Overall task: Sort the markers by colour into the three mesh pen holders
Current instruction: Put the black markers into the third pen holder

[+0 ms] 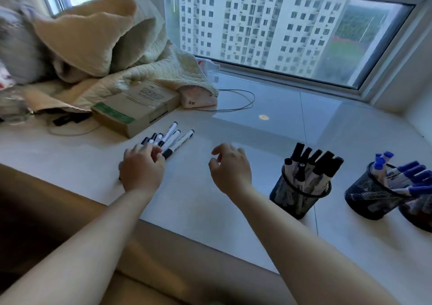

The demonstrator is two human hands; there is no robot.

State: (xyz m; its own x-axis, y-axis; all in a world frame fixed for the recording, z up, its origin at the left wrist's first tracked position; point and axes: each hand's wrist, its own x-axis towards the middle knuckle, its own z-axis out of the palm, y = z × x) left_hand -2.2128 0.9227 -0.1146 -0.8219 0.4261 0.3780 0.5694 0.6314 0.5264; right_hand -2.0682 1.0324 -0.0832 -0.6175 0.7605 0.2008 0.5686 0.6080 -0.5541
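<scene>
From the head camera, a third mesh holder (418, 213) is peeking in at the right edge, cut off by the frame, so what it is carrying cannot be made out. Just left of it, the blue holder (371, 199) is bristling with blue-capped markers (406, 171), some of them running out of the frame. Left of that again, the black holder (297, 197) is standing upright, packed with black-capped markers (313, 162).

Well left of the black holder, a loose pile of markers (171, 138) is lying on the white sill (257, 234), all showing black caps as far as I can tell. The left hand (141, 168) is covering the near end of that pile, fingers curling down onto the markers; whether they are actually gripping one is hidden under the hand. A dark tip is poking out at the hand's near left side, too small to identify.

The right hand (230, 166) is hovering between the pile and the black holder, fingers loosely curled and holding nothing, clear of every marker.

Behind the pile, a cardboard box (135, 108) is sitting against a heap of quilted blanket (112, 47), which is hiding whatever is beneath it. A thin cable (245, 106) is looping out beyond the box.
</scene>
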